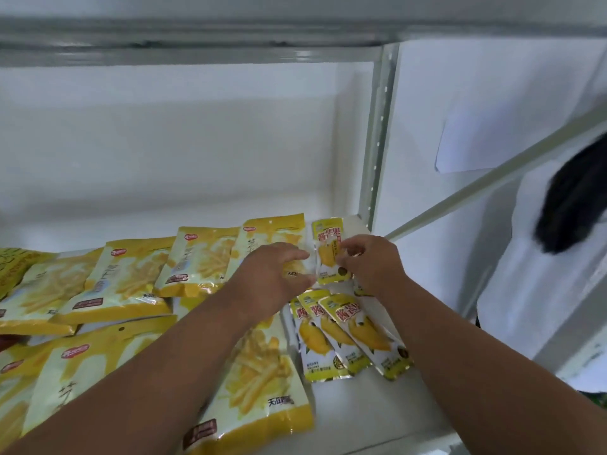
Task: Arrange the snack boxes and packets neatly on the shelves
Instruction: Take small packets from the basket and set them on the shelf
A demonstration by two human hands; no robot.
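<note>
Several large yellow snack bags (128, 280) lie overlapping across the white shelf (368, 412). At the back right corner a small yellow mango packet (328, 257) lies flat. My right hand (371, 264) pinches its right edge. My left hand (272, 274) rests beside it, fingers curled over the corner of a large bag (272, 238) and touching the small packet's left edge. Three more small mango packets (348, 336) lie fanned out just in front, between my forearms.
A grey metal upright (377, 139) bounds the shelf at the right, and another shelf board (197, 37) runs overhead. Beyond the upright stands a person in white clothing (538, 274) with a dark item (574, 198). White wall lies behind the shelf.
</note>
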